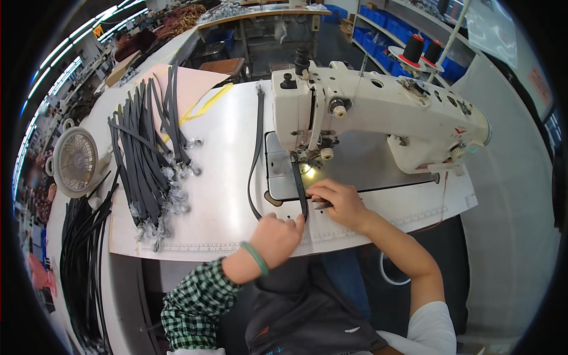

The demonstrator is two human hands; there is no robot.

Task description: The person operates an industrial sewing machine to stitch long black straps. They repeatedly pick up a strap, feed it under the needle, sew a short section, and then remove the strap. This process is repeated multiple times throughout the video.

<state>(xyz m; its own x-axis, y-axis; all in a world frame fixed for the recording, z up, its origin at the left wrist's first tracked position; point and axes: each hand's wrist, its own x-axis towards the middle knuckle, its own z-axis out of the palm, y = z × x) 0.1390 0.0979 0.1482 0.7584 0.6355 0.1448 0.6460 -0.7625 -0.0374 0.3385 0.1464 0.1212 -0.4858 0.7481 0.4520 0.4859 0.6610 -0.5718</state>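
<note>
Black strapping is the work in hand: a narrow strap (299,183) runs down from beneath the needle of a white sewing machine (361,89), bends at the near side of the desk (216,189), and seems to curve back up on the left as one loop. Judging by this, it is being lined up or guided for stitching; the next move calls for keeping it flat and straight at the needle, fingertips well clear.

The left hand (277,239) lays an extended finger against the bend, its other fingers curled; whether it grips the strap I cannot tell. The right hand (338,204) closes around a small dark object (323,205), perhaps snips, with its fingertips just beside the strap.

White and smooth, the desk has ruler markings (183,245) along its front edge. To the left lie a heap of dark straps (142,154) with clear-wrapped ends, partly over a pink sheet (198,83), and a small fan (77,160). Beyond, shelves hold blue bins (370,41)
</note>
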